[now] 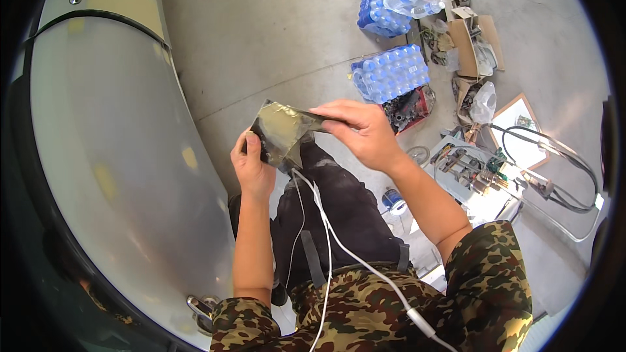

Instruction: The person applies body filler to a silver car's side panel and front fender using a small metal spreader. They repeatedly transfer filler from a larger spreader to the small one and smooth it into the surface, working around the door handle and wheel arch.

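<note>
In front of my body, my left hand (254,169) is closed on the edge of a dark, flat putty board (268,146), its thumb on top. Yellowish putty (278,121) is smeared over the board's face. My right hand (366,135) pinches a dark, flat spreader (315,121) between thumb and fingers, and the spreader's far end meets the putty. Where exactly board and spreader touch is hard to make out. To my left stands a grey car door (124,150) with pale yellow patches on its panel.
Blue-wrapped bottle packs (392,73) stand on the concrete floor (261,19) ahead. Cardboard boxes (468,49), a red crate of dark parts (409,109), a blue can (393,201) and a cluttered tool stand (479,173) with cables are at right. White cables (328,223) hang before me.
</note>
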Tool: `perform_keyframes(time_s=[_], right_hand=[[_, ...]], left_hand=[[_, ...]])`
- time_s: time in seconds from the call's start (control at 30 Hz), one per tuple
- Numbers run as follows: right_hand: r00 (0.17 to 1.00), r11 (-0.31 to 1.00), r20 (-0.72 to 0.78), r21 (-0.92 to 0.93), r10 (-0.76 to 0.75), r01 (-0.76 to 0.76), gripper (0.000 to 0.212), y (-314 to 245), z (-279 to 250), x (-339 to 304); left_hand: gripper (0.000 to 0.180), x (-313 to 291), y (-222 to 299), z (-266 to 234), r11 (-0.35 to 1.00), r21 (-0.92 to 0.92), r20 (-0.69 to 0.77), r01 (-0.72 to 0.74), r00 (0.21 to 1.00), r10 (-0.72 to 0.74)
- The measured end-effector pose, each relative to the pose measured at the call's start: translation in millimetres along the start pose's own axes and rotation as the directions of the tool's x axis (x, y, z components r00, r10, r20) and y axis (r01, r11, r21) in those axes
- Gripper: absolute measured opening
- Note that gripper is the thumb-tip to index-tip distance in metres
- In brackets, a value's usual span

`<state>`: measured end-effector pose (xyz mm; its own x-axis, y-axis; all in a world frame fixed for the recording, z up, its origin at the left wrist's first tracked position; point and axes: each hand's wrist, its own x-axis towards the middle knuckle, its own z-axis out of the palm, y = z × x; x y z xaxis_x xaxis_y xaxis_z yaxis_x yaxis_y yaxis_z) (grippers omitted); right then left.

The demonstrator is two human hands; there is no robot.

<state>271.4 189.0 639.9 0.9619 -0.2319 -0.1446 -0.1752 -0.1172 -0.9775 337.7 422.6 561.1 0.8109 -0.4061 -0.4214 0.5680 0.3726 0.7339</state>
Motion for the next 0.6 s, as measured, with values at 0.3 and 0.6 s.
perform_keyframes(time_s=[0.3, 0.6], right_hand=[[0.838, 0.843, -0.243, 0.38, 0.488, -0.381, 0.022, 62.3, -9.9, -110.9], [0.727, 0.394, -0.218, 0.916, 0.651, -0.078, 0.023, 111.7, 9.1, -156.1]], left_hand=[[0.035, -27.7, -35.3, 14.3, 0.993, -0.057, -0.002, 0.106, 0.994, -0.106], [0.024, -34.7, -106.9, 50.8, 0.921, 0.25, -0.068, 0.298, 0.954, -0.291]])
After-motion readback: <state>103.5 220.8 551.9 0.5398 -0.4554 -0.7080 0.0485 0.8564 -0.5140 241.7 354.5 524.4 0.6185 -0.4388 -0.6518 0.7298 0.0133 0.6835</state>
